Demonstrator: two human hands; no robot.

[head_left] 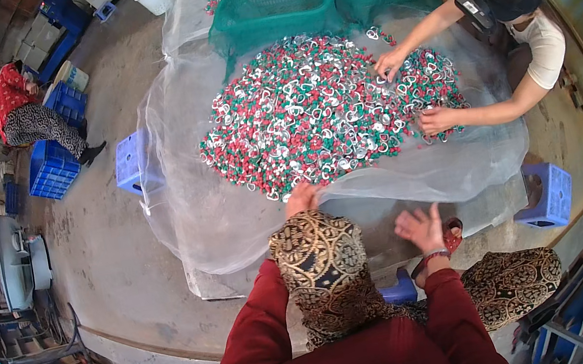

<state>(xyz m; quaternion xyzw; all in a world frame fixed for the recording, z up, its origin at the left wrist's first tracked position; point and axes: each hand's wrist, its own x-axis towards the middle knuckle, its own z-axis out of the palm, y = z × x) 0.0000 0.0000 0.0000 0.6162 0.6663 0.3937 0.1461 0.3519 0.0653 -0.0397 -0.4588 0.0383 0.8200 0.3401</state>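
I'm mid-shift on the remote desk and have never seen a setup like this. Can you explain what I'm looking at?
There is no robot here, just a person with two bare hands. The one picture comes from a fisheye camera on that person's head, looking down, so straight edges bend near the rim.

The dark red sleeves are the wearer's. The left hand is at the near edge of a pale mesh sheet; its fingers are partly hidden, so I can't confirm a grip. The right hand is open, with nothing visible in it.

On the sheet lies a pile of small red and green pieces and whitish rings. Behind it stand two green baskets. At right, a co-worker has both hands at the pile.
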